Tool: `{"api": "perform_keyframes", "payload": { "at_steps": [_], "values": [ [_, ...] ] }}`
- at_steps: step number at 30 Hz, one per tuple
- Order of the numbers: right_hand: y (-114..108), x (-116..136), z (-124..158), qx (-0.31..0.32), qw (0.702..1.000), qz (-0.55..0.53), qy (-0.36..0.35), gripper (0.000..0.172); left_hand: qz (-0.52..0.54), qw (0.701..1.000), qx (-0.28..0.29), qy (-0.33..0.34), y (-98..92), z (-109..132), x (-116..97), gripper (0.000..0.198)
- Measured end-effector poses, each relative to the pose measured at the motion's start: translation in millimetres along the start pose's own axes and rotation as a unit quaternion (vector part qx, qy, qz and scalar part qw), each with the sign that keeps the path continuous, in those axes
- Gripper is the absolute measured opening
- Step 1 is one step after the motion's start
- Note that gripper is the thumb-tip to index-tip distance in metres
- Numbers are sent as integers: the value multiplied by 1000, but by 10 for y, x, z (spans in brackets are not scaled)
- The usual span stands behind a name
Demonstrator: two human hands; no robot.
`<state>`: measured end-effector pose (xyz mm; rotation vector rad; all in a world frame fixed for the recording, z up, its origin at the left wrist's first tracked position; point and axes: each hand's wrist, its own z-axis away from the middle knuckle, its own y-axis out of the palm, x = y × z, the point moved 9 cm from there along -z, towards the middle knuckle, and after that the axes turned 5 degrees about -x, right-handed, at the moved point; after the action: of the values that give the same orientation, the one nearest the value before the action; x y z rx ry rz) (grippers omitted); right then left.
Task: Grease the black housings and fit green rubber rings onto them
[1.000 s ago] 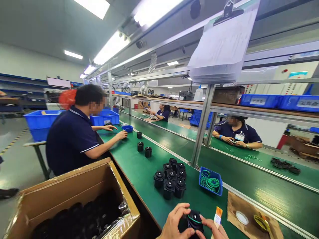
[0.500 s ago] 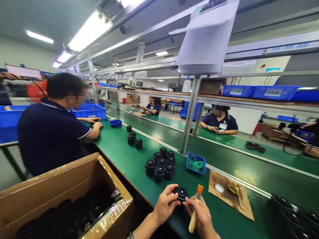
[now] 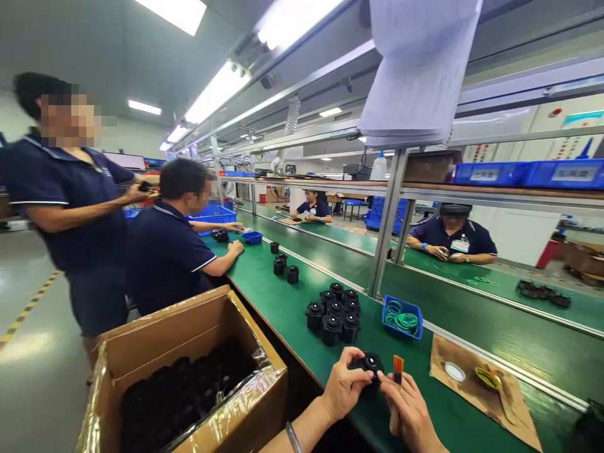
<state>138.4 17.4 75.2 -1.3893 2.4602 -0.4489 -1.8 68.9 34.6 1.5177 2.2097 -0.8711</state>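
My left hand [image 3: 345, 385] grips a round black housing [image 3: 372, 361] between thumb and fingers, just above the front edge of the green bench. A brush [image 3: 398, 370] with orange bristles is held in my right hand [image 3: 409, 406], bristles up; its fingertips also press against the housing's right side. Behind the housing stands a cluster of several similar black housings [image 3: 333, 326]. To their right, a blue tray [image 3: 419, 333] contains green rings [image 3: 400, 316]. Further right, a cardboard sheet [image 3: 472, 393] carries a white lid [image 3: 455, 371] and a small yellow container [image 3: 488, 379].
An open cardboard box [image 3: 255, 402] full of black parts stands at my left. More housings [image 3: 292, 274] are further along the bench [image 3: 264, 283]. A metal post [image 3: 387, 233] rises behind the tray. One co-worker [image 3: 165, 251] sits on the left; another person [image 3: 66, 201] stands behind.
My view has swung left, so the bench things appear further right. A standing person has come into view. The green band seen on the held housing no longer shows.
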Motion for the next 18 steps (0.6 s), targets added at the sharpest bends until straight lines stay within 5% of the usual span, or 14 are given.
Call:
{"api": "perform_keyframes", "payload": {
  "at_steps": [5,12,18],
  "values": [
    [35,-144,48,-38,996,-32,73,13,9,998,-17,-51,-68,-21,24,14],
    [88,-94,38,-22,998,-50,38,14,26,993,-14,-111,-84,-51,111,51],
    [98,-3,-42,-9,997,-65,33,14,22,990,35,-137,-25,-52,127,50]
  ]
}}
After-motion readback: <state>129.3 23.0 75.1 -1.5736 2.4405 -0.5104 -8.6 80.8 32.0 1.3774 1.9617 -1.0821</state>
